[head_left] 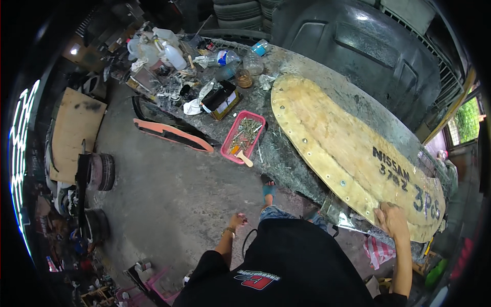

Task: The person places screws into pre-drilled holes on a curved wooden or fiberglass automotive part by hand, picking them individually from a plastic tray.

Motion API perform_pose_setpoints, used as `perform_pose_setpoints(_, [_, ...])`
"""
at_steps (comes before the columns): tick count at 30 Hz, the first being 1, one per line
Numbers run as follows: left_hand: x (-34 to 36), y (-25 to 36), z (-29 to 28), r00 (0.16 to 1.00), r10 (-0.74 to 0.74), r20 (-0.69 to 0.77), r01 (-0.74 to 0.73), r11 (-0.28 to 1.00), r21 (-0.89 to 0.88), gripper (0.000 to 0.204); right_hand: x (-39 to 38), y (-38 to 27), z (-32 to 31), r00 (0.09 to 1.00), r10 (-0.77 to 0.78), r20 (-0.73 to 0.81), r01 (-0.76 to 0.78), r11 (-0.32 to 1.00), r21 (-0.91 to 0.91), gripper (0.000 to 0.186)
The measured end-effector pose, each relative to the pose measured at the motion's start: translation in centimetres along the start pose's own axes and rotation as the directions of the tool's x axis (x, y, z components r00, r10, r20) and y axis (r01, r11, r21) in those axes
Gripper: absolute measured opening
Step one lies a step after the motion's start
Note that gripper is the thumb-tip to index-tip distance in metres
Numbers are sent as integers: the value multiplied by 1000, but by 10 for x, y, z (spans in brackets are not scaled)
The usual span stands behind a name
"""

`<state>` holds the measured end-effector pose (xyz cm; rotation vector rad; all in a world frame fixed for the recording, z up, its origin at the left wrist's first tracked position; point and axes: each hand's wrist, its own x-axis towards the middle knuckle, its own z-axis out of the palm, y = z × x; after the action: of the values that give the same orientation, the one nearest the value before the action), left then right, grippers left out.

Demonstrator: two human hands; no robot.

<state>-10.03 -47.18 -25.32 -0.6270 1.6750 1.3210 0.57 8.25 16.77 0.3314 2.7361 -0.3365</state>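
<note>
My right hand (393,221) has curled fingers on the front edge of a long pale yellow moulded panel (327,138) with bolts and black lettering, lying on the dusty workbench (327,77). My left hand (238,221) hangs low over the floor beside my body, fingers curled; what they may hold is too small to make out. A pink tray (227,154) of bolts, with a wooden-handled brush (244,158) in it, sits at the panel's left.
Bottles (174,56), jugs and a dark box (220,97) crowd the bench's far left. An orange-edged part (171,134) stands beside the bench. A board (76,128) and tyres (105,171) line the left. A dark moulded part (353,51) lies behind the bench.
</note>
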Motion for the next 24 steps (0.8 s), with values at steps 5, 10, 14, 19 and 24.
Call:
perform_pose_setpoints(5, [34, 73, -49, 1000, -7, -22, 7, 999, -37, 21, 0, -9, 7, 981, 193, -25, -194, 980, -41, 16])
perform_pose_setpoints(10, [52, 120, -86, 995, 85, -45, -85, 996, -2, 22, 3, -23, 6, 915, 397, 66, -399, 917, 18, 18])
perform_pose_setpoints(14, [58, 133, -106, 991, 53, -120, -49, 998, 37, 23, 1, -28, 1, 887, 448, 118, -461, 874, 154, 21])
perform_pose_setpoints(19, [62, 135, -116, 990, -35, -140, 44, 997, 59, 21, -1, -3, 15, 889, 429, 162, -451, 881, 141, 24])
perform_pose_setpoints(24, [63, 131, -116, 990, -36, -138, 35, 999, -6, 24, 9, -16, 16, 858, 511, 51, -513, 857, 44, 20])
